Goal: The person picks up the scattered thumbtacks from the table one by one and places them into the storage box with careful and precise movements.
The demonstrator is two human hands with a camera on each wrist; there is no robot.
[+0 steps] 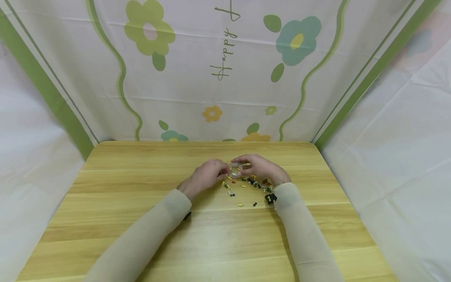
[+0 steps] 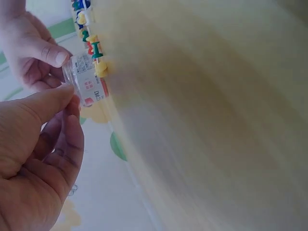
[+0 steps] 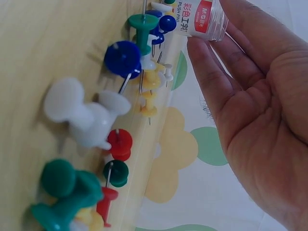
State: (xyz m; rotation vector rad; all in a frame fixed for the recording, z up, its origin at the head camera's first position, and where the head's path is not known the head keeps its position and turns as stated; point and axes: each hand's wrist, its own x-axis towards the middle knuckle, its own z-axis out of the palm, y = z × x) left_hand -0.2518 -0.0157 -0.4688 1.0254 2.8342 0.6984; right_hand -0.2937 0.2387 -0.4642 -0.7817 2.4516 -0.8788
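A small clear plastic jar (image 1: 235, 174) with a push-pin label (image 3: 203, 17) stands on the table, and a few yellow pins show inside it from above. My right hand (image 1: 262, 166) holds the jar between thumb and fingers from the right. At the jar's rim on the left, my left hand (image 1: 208, 174) has thumb and index fingertip (image 2: 65, 94) brought together; whether a pin is between them is hidden. Loose push pins in several colours lie in front of the jar, among them a green pin (image 2: 96, 48) and a white pin (image 3: 65, 101).
The wooden table (image 1: 105, 203) ends at a printed cloth wall (image 1: 197, 90) behind the jar. A small black object (image 1: 270, 198) sits by the right sleeve. Stray pins, a yellow pin (image 1: 240, 205) and a dark pin (image 1: 255, 204), lie nearer the front.
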